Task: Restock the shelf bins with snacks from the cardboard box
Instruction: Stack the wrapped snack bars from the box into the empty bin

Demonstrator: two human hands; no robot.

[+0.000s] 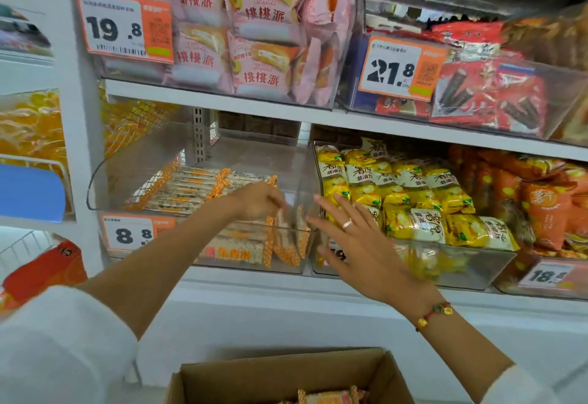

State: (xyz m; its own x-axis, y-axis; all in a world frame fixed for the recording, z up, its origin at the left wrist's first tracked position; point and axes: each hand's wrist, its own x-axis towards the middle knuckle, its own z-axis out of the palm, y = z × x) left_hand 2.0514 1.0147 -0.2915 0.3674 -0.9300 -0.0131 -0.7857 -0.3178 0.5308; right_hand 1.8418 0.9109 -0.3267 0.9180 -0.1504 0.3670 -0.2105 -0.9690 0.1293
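In the middle of the frame, the left hand (259,200) reaches over the front wall of a clear plastic bin (197,162) on the lower shelf, its fingers curled down among the orange-checked rice cracker packets (191,189) that lie stacked inside; whether the fingers actually pinch a packet cannot be told, since motion blur hides their tips. More of the same packets stand on edge at the bin's front right corner (286,241), just under that hand. The right hand (359,244), wearing a ring (347,224) and a red beaded bracelet (434,314), is spread wide with straight fingers, holding nothing, in front of the divide between this bin and the neighbouring bin of yellow snack packs (410,203). An orange price tag reading 8.8 (133,233) hangs on the front of the bin at lower left. At the bottom centre, the open cardboard box (286,378) shows a few more orange-checked packets (331,397) inside. On the upper shelf sit pink pie packets (264,38) and red wafer-roll packs (496,92).
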